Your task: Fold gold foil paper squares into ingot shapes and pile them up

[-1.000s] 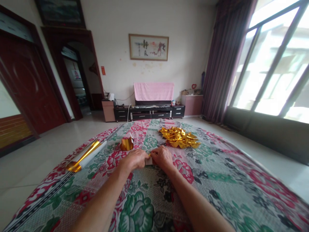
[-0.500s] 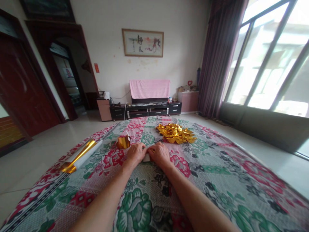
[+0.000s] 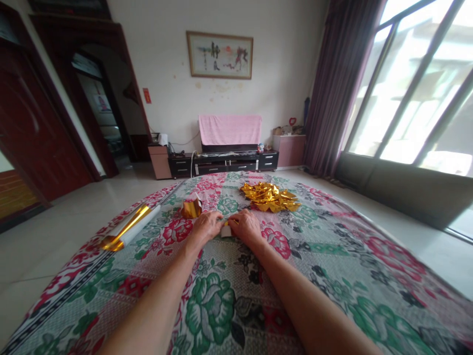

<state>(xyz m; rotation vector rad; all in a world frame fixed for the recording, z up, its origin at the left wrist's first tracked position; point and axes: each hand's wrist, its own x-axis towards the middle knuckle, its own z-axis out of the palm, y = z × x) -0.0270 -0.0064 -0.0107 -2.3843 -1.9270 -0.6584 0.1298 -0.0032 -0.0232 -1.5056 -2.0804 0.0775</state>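
A small piece of gold foil paper [image 3: 226, 230] with a pale underside lies low over the cloth, between my two hands. My left hand [image 3: 209, 225] has its fingers pinched together at the paper's left edge. From the other side my right hand [image 3: 245, 226] is closed on the paper, its curled fingers hiding part of it. A fold of gold shows beside the right fingertips. Just beyond my left hand sits a curled gold foil strip [image 3: 192, 209]. Past my right hand is a heap of folded gold foil pieces [image 3: 271, 197].
A flowered cloth [image 3: 321, 276] covers the round surface in front of me. At left lies a loose roll of gold foil paper [image 3: 129, 229], white on one side. Across the room stand a low black cabinet [image 3: 242, 165] and a screen-like object under a pink cloth [image 3: 229, 133].
The camera view has tipped down slightly, so everything sits higher in the picture. More of the pale paper and its gold fold now shows between my fingers.
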